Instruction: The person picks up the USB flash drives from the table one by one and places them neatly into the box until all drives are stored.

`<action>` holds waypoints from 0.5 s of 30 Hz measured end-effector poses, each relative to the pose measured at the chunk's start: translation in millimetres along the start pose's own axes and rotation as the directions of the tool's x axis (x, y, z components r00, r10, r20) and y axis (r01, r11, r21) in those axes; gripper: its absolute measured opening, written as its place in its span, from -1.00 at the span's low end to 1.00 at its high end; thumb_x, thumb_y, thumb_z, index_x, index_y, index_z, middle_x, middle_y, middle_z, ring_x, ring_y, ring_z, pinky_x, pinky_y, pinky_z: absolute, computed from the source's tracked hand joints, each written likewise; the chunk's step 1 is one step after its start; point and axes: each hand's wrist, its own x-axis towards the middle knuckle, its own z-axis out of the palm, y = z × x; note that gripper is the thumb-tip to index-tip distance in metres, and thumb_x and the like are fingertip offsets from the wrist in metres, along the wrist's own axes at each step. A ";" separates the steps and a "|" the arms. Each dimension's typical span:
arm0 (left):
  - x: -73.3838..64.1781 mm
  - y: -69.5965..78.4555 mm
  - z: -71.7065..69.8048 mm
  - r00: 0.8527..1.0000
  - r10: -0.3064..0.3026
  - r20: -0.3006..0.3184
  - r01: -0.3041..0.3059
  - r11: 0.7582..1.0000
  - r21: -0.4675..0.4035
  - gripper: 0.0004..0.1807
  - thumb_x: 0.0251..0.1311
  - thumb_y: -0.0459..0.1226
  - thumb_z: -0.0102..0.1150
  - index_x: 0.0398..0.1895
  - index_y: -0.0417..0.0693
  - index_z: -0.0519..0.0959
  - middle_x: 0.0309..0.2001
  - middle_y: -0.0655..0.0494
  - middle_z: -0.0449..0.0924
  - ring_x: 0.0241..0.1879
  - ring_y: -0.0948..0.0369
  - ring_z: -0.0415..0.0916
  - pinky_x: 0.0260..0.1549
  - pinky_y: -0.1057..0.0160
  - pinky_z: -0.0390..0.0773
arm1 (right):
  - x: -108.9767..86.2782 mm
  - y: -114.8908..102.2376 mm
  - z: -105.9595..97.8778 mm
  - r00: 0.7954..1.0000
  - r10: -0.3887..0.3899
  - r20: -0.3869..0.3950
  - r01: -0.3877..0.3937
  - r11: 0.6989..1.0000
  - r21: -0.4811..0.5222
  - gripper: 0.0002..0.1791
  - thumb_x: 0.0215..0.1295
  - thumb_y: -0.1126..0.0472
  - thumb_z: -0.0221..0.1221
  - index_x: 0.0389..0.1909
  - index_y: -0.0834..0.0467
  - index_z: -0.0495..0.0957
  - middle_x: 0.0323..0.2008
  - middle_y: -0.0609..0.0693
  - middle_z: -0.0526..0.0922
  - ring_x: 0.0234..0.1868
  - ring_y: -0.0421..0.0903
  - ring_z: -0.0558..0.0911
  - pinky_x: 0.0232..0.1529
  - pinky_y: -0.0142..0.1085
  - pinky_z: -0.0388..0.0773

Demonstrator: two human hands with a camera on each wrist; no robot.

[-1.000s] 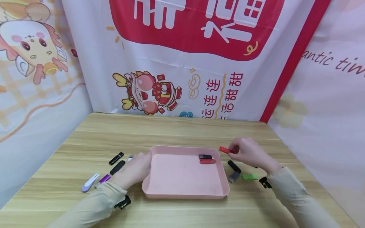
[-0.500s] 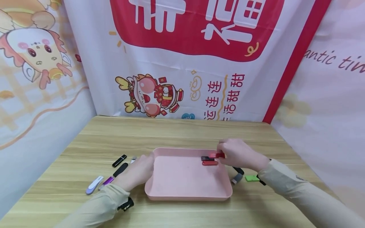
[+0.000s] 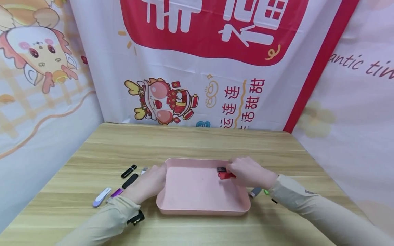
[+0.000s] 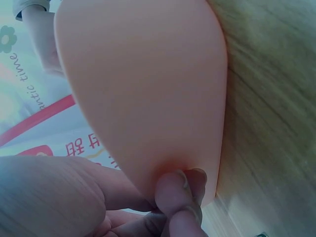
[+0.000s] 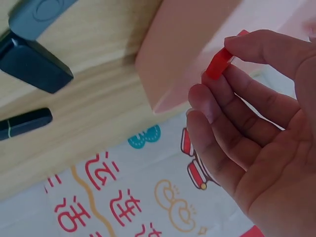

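Observation:
A shallow pink tray stands on the table. My left hand holds its left end, and in the left wrist view the thumb and fingers pinch the pink wall near a corner. Over the tray's right end, my right hand pinches a red USB stick between thumb and fingertips. In the tray beside those fingers lies a dark USB stick. Red shows just in front of it, where the held stick and the red one lying there cannot be told apart.
Left of the tray lie a black USB stick, a black-and-purple one and a white-lilac one. To its right are a grey one and a green one, partly covered by my right arm. Printed cloth hangs behind.
My right hand has carried the red USB stick leftward from the table beside the tray, over the rim and down into the tray's right end. The left hand keeps its hold on the tray.

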 end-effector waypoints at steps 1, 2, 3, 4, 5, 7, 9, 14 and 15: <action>-0.1 0.1 -0.5 1.000 0.000 0.000 0.000 1.000 0.001 -0.79 0.43 -0.36 -0.06 0.02 -0.28 0.45 -0.55 0.12 0.42 -0.57 0.22 0.43 -0.53 0.22 0.48 | 1.0 -0.4 1.9 1.000 0.000 0.013 0.000 1.000 0.002 -0.88 0.09 0.26 0.42 -0.45 0.05 0.64 -0.48 -0.17 0.49 -0.53 -0.21 0.41 -0.53 -0.38 0.40; -0.3 0.0 -0.9 1.000 0.001 -0.002 -0.001 1.000 0.004 -0.80 0.43 -0.36 -0.06 0.01 -0.27 0.45 -0.54 0.12 0.42 -0.56 0.22 0.43 -0.53 0.22 0.48 | 2.1 -0.6 3.7 1.000 -0.005 0.019 0.005 1.000 -0.002 -0.88 0.11 0.28 0.41 -0.46 0.05 0.65 -0.48 -0.17 0.50 -0.52 -0.20 0.41 -0.52 -0.37 0.40; -0.5 -0.1 -1.1 1.000 0.002 -0.005 -0.002 1.000 0.009 -0.80 0.43 -0.36 -0.06 0.01 -0.28 0.45 -0.54 0.12 0.42 -0.56 0.22 0.43 -0.53 0.22 0.49 | 3.1 -0.8 5.3 1.000 -0.013 0.020 0.013 1.000 -0.005 -0.88 0.11 0.29 0.41 -0.47 0.05 0.65 -0.49 -0.17 0.51 -0.52 -0.20 0.41 -0.51 -0.36 0.40; -0.2 -0.2 -1.2 1.000 0.003 -0.007 -0.003 1.000 0.014 -0.79 0.43 -0.36 -0.06 0.01 -0.28 0.45 -0.54 0.12 0.42 -0.55 0.23 0.44 -0.52 0.21 0.49 | 4.0 -1.1 7.0 1.000 -0.021 0.023 0.021 1.000 -0.014 -0.87 0.11 0.30 0.40 -0.49 0.05 0.64 -0.49 -0.18 0.51 -0.52 -0.20 0.41 -0.51 -0.36 0.41; -0.1 -0.3 -1.1 1.000 0.005 -0.010 -0.005 1.000 0.020 -0.79 0.43 -0.36 -0.06 0.02 -0.29 0.45 -0.53 0.12 0.43 -0.55 0.23 0.44 -0.52 0.21 0.50 | 4.7 -1.5 8.5 0.999 -0.026 0.024 0.027 0.999 -0.022 -0.85 0.12 0.30 0.40 -0.51 0.04 0.64 -0.50 -0.19 0.51 -0.53 -0.20 0.40 -0.50 -0.35 0.41; -0.1 -0.8 -0.7 1.000 0.008 -0.012 -0.007 1.000 0.025 -0.78 0.42 -0.36 -0.05 0.02 -0.29 0.45 -0.53 0.11 0.43 -0.54 0.23 0.44 -0.52 0.21 0.51 | 5.7 -2.0 11.5 0.999 -0.035 0.021 0.036 0.999 -0.039 -0.84 0.13 0.27 0.41 -0.54 0.03 0.62 -0.53 -0.19 0.50 -0.54 -0.20 0.41 -0.50 -0.33 0.42; 0.2 -1.1 -0.2 1.000 0.005 -0.013 -0.005 1.000 0.024 -0.78 0.41 -0.37 -0.05 0.02 -0.31 0.45 -0.53 0.11 0.43 -0.54 0.22 0.44 -0.53 0.21 0.51 | 6.4 -2.6 13.8 0.999 -0.036 0.017 0.037 0.998 -0.056 -0.81 0.13 0.25 0.41 -0.57 0.01 0.60 -0.55 -0.18 0.49 -0.55 -0.20 0.40 -0.52 -0.31 0.42; 0.5 -0.8 0.2 1.000 -0.005 -0.007 0.005 1.000 0.023 -0.77 0.42 -0.39 -0.09 0.03 -0.33 0.44 -0.53 0.10 0.42 -0.55 0.21 0.44 -0.54 0.22 0.49 | 8.3 -3.9 17.4 0.999 0.005 0.035 -0.002 0.997 -0.076 -0.79 0.14 0.23 0.39 -0.58 0.01 0.57 -0.58 -0.18 0.47 -0.57 -0.18 0.38 -0.56 -0.29 0.38; 0.3 -0.5 0.0 1.000 -0.007 -0.004 0.007 1.000 0.022 -0.77 0.42 -0.39 -0.09 0.04 -0.33 0.44 -0.53 0.09 0.42 -0.55 0.21 0.44 -0.54 0.22 0.49 | 8.9 -3.8 18.1 0.999 0.013 0.037 -0.009 0.997 -0.082 -0.79 0.14 0.24 0.38 -0.59 0.01 0.56 -0.58 -0.18 0.46 -0.58 -0.18 0.38 -0.57 -0.28 0.37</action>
